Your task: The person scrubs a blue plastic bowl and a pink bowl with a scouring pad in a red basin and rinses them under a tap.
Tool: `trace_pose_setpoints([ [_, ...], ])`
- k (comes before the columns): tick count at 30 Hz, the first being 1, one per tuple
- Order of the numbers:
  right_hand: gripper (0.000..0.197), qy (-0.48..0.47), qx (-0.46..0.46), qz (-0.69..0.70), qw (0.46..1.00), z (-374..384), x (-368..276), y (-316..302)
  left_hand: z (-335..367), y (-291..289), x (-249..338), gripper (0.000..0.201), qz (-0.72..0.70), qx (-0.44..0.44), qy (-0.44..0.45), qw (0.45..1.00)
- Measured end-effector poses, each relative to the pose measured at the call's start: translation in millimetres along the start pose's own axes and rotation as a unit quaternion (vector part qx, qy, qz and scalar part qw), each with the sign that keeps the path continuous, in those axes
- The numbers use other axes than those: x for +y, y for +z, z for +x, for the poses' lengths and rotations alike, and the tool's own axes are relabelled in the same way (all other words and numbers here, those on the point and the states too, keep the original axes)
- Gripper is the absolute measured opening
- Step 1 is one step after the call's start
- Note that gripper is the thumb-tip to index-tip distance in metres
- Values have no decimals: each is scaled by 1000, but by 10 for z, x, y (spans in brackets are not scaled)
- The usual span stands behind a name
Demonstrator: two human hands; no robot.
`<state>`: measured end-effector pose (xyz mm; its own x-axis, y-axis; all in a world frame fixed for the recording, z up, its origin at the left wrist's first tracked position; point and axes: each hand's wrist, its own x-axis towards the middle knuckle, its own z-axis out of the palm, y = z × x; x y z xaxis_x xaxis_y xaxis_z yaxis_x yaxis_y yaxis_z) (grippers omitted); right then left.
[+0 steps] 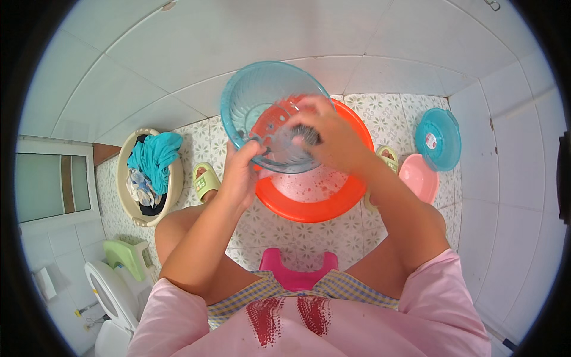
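Gripping a ribbed translucent blue bowl [262, 98], hands [241, 172] scrub with a bristly scourer [307, 135].

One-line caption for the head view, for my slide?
Left hand grips a clear blue bowl over an orange basin while right hand presses a dark scrubber inside it.

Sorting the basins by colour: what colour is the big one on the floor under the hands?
Orange basin, seen best in the head view.
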<state>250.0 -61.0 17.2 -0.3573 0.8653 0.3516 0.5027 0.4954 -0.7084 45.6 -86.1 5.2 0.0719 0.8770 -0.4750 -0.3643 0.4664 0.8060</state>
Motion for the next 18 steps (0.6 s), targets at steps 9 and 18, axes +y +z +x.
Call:
trace_pose_setpoints([
  [9,20,262,-91,-136,951,-34,97,-52,46,11,-14,69,108,47,14,993],
  [18,28,239,-149,-176,943,-53,115,49,31,1,28,78,118,41,-28,992],
])
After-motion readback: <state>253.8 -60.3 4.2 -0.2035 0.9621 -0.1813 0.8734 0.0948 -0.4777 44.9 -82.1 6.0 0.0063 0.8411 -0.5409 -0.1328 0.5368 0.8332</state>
